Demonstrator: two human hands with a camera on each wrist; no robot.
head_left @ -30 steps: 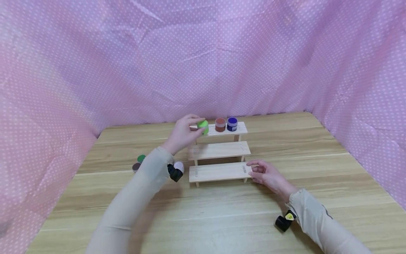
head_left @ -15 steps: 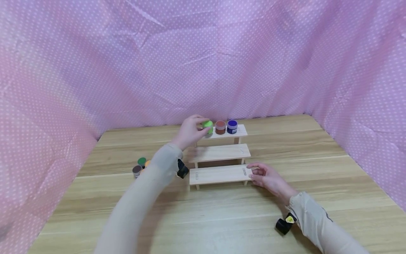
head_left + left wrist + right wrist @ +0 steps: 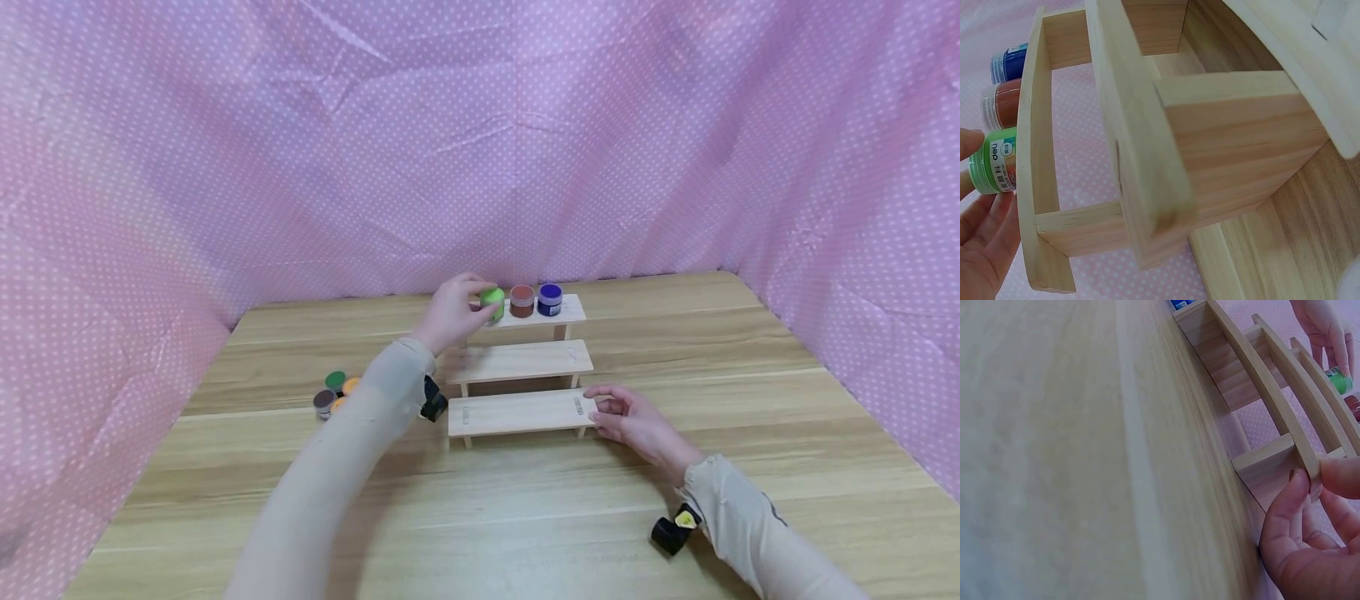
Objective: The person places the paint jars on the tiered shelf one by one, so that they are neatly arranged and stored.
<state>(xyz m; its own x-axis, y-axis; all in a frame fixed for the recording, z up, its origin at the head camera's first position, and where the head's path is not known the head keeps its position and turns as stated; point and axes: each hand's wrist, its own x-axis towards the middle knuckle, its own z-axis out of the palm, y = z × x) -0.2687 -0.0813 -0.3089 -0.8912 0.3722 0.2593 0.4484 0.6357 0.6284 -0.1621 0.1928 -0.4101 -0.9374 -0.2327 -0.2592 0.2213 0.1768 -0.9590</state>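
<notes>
My left hand (image 3: pixel 450 315) pinches a light green paint jar (image 3: pixel 492 305) between thumb and fingers at the left part of the top tier of a three-tier wooden stand (image 3: pixel 517 413). In the left wrist view the green jar (image 3: pixel 999 161) appears to sit against the top board. Beside it on that tier stand a reddish-brown paint jar (image 3: pixel 522 302) and a dark blue paint jar (image 3: pixel 550 301). My right hand (image 3: pixel 641 427) grips the right end of the lowest board; the right wrist view shows the thumb and fingers on the board's end (image 3: pixel 1309 469).
Left of the stand, several paint jars are grouped on the wooden table (image 3: pixel 555 517), among them a dark green jar (image 3: pixel 335 381), a dark brown jar (image 3: pixel 324 402) and an orange jar (image 3: pixel 351 386), partly behind the left sleeve. A pink dotted curtain (image 3: pixel 480 150) hangs behind.
My left hand has moved slightly right along the top tier with the light green jar, closer to the reddish-brown one. My right hand has kept its grip on the lowest board.
</notes>
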